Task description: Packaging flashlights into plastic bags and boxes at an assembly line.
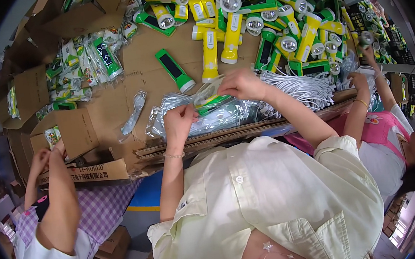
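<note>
At the centre of the frame, a worker in a pale shirt bends over a green torch lying in a clear bag at the near edge of a cardboard-covered worktop. The left hand has its grip pinched together on the bag's left end; the right hand has its grip clamped on the upper edge, its fingertips bent down and partly hiding what they hold.

The step in hand looks to be bagging: the torch appears mostly inside, though glare on the plastic hides how far. The next move would seem to call for steadying the left end while the right fingers draw the film flat over the torch.

Just below the torch lie spare clear bags, with white cables to the right. Above, a loose green torch rests beside yellow torches, below the heap filling the upper right. Bagged torches crowd the upper left. Co-workers' hands show at lower left and far right.
</note>
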`<state>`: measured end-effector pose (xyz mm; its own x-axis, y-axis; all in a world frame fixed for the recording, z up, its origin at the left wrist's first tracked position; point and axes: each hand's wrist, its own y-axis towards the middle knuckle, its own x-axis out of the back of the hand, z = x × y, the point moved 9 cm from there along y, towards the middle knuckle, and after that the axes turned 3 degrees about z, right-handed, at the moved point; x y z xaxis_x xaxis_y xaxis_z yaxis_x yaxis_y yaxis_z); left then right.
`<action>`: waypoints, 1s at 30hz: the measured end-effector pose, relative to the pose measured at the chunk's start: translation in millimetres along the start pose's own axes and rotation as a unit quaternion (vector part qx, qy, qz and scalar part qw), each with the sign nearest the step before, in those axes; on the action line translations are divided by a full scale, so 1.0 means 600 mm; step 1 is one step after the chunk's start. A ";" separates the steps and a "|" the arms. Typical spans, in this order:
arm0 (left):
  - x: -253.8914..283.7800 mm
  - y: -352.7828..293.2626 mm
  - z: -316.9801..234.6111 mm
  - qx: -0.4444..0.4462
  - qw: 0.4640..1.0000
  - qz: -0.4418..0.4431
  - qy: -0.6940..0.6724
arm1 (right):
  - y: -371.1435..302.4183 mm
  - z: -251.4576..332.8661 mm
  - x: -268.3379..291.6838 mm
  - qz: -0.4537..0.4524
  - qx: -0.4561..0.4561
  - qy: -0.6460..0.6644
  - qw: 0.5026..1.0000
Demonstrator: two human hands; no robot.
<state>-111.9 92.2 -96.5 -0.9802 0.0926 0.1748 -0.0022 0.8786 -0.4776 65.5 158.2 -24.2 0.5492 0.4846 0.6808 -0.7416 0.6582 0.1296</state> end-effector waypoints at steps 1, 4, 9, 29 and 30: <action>0.000 -0.001 -0.003 -0.003 1.000 0.001 0.002 | 0.003 -0.004 0.002 -0.002 -0.009 0.012 1.000; 0.002 -0.002 0.000 -0.016 0.999 0.014 -0.043 | 0.015 -0.024 0.000 0.016 -0.017 -0.025 0.999; -0.003 -0.003 0.018 -0.046 0.985 0.038 -0.164 | 0.038 -0.026 -0.063 0.093 -0.052 -0.204 0.973; 0.238 -0.002 -0.098 -0.105 0.969 -0.206 -0.086 | 0.082 -0.021 0.042 -0.052 -0.006 -0.198 0.979; 0.257 0.003 -0.127 -0.132 0.961 -0.237 -0.060 | 0.085 -0.023 0.046 -0.062 -0.036 -0.184 0.980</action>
<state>-248.0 143.9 -4.7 -0.8977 -0.3876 0.2097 -0.4186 0.8986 -0.1311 48.2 212.7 -8.7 0.4473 0.1653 0.8790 -0.6417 0.7439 0.1867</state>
